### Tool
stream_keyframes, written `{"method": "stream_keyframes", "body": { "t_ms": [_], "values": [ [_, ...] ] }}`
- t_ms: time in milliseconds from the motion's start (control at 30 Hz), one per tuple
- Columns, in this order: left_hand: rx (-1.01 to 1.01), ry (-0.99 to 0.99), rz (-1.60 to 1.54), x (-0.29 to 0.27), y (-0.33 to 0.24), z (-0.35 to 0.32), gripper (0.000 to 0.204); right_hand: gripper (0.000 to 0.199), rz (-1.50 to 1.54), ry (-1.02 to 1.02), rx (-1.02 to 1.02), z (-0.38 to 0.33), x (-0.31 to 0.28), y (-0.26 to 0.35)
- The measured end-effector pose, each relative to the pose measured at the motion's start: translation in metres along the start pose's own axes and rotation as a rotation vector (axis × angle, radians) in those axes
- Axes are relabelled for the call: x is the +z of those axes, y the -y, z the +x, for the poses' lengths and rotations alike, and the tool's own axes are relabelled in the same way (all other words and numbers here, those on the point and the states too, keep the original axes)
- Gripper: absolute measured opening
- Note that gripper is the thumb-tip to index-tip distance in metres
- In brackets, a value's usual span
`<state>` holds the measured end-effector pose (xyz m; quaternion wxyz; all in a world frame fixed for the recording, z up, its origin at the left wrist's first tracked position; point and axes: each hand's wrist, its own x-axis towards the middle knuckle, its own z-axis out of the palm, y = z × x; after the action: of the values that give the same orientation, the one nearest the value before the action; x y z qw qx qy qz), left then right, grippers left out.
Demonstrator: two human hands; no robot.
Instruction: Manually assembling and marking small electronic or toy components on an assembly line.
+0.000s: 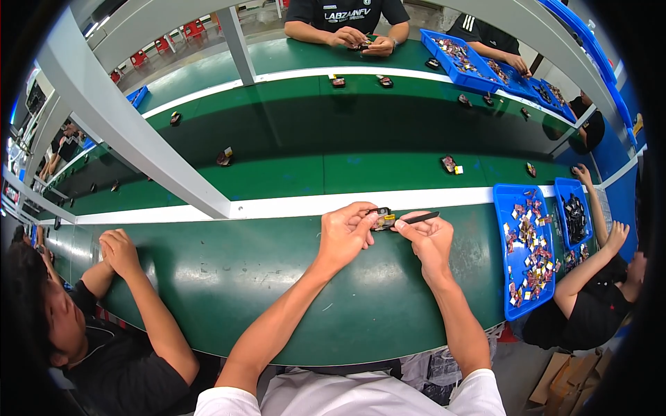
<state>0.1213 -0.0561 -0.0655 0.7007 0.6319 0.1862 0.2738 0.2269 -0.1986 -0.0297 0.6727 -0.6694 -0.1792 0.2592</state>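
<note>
My left hand [345,231] pinches a small dark part with a yellow patch [382,218] just above the green bench [277,291]. My right hand [429,239] grips black tweezers [418,218], whose tip points left and meets the small part. Both hands hover close together near the white strip [277,206] that borders the moving green belt [312,139].
A blue tray [525,249] of several small mixed parts lies to my right, with a second blue tray [573,218] beyond it. Loose small parts [449,164] ride the belt. Co-workers sit at my left, my right and across the belt. A grey slanted beam [139,139] crosses the left.
</note>
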Motion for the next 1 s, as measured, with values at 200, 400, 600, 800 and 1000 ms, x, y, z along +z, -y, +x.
{"method": "stream_keyframes", "body": {
  "t_ms": [200, 400, 600, 800, 1000],
  "values": [
    [-0.059, 0.070, -0.047, -0.007, 0.000, 0.003, 0.022, 0.016, 0.027, 0.013, -0.053, 0.000, 0.000, -0.006],
    [-0.088, 0.136, -0.105, -0.014, 0.002, 0.008, 0.026, 0.014, 0.000, 0.028, -0.357, 0.003, 0.000, -0.023],
    [-0.090, 0.147, -0.142, -0.018, 0.003, 0.009, 0.025, 0.012, -0.166, 0.034, -0.471, -0.001, -0.001, -0.021],
    [-0.088, 0.149, -0.154, -0.018, 0.003, 0.010, 0.024, 0.011, -0.187, -0.029, -0.517, 0.000, 0.002, -0.024],
    [-0.086, 0.151, -0.159, -0.019, 0.003, 0.008, 0.023, 0.011, -0.161, -0.008, -0.487, -0.002, 0.003, -0.023]
  ]
}}
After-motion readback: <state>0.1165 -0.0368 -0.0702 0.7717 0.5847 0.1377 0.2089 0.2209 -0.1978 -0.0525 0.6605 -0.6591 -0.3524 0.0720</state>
